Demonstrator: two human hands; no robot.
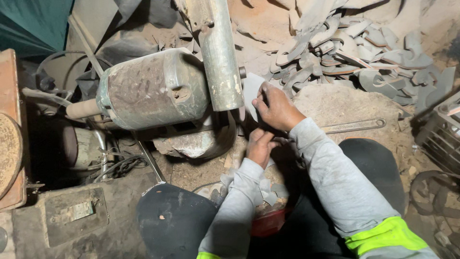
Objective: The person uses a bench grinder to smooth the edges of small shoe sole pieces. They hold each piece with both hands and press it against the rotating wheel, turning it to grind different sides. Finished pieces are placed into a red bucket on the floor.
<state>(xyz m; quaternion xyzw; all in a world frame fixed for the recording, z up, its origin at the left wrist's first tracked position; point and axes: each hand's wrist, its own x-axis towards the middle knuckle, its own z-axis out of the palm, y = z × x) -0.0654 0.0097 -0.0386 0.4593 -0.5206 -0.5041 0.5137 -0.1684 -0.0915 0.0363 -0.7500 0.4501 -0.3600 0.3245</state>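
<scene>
My right hand (275, 108) presses a flat grey metal blade piece (251, 88) against the side of the grinder's wheel guard (221, 57), fingers pinched on the piece's upper edge. My left hand (259, 146) sits lower, curled around the bottom of the same piece; its grip point is hidden in shadow. The rusty green motor housing (151, 88) of the bench grinder lies just left of both hands. Both sleeves are grey with bright yellow-green cuffs.
A heap of curved grey metal blades (354, 52) lies at the back right. A long flat wrench (354, 125) rests on the dusty mound. A dark crate (441, 134) stands at the right edge. Cables (120, 165) and a metal box (74, 213) sit at left.
</scene>
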